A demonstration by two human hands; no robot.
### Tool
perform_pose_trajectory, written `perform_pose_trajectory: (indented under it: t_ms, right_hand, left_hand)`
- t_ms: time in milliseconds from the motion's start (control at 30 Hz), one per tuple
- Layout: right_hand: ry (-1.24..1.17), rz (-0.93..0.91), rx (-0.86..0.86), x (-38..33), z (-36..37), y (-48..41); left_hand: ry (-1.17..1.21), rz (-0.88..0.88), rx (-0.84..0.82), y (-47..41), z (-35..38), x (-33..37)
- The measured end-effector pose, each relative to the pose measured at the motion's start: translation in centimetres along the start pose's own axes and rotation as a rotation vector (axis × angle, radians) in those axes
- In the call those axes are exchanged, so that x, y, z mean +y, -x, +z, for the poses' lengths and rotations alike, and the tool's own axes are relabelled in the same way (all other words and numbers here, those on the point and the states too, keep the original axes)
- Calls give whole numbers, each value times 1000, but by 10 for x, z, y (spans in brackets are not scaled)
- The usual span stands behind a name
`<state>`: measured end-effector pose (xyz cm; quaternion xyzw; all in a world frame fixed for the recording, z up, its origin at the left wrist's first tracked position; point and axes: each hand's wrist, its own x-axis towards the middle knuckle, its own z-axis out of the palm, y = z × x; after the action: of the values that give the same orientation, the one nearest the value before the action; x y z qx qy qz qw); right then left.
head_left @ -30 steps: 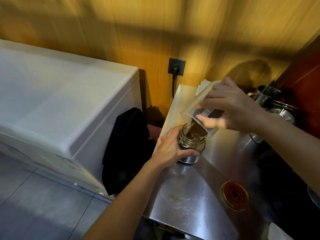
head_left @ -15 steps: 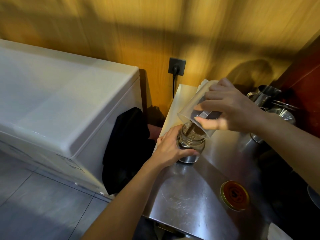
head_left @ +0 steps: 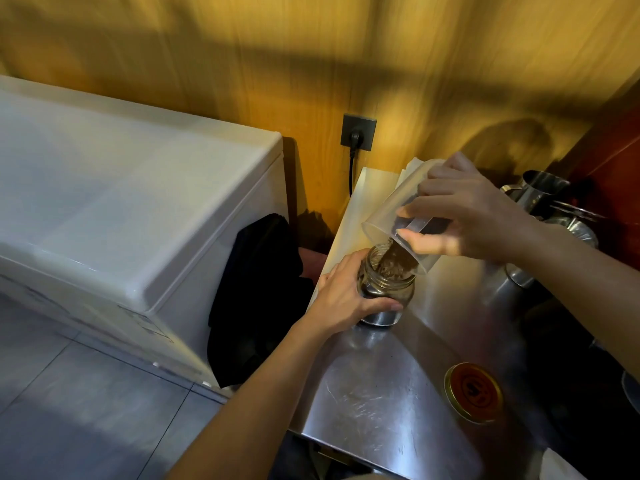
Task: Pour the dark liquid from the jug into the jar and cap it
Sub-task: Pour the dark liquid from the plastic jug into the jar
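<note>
At centre frame the plastic jug [head_left: 391, 216], gripped by the right hand [head_left: 474, 216], is now tipped steeper, nearly emptied into the glass jar [head_left: 388, 289] clasped by the left hand [head_left: 343, 299]; capping is next

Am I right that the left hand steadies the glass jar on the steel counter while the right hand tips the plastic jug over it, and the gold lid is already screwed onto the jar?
Not quite. The head view shows the gold lid lying loose on the steel counter, apart from the open jar. The rest holds: the left hand steadies the jar and the right hand tips the jug over it.

Brown liquid [head_left: 393, 259], clear jug [head_left: 398, 209], seemingly gold-rimmed lid [head_left: 473, 392].
</note>
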<state>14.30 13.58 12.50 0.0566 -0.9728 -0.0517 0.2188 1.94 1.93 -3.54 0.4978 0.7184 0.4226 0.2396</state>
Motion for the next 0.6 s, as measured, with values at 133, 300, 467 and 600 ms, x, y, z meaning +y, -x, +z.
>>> perform_pose_trajectory:
  t_ms: [133,300,467,600]
  right_hand:
    - [-17,-14,-3,-1,1,1]
    - [-3,-1,-15,1,1,0]
    - [0,-29,12,0,2,-1]
    - [-35,-17,41,-2,3,2]
  left_hand:
    - [8,3,1,0,0,0]
    - [21,3,0,0,0,1]
    - [14,-11,-9,0,-2,3]
    - [17,-17,-17,1,-3,4]
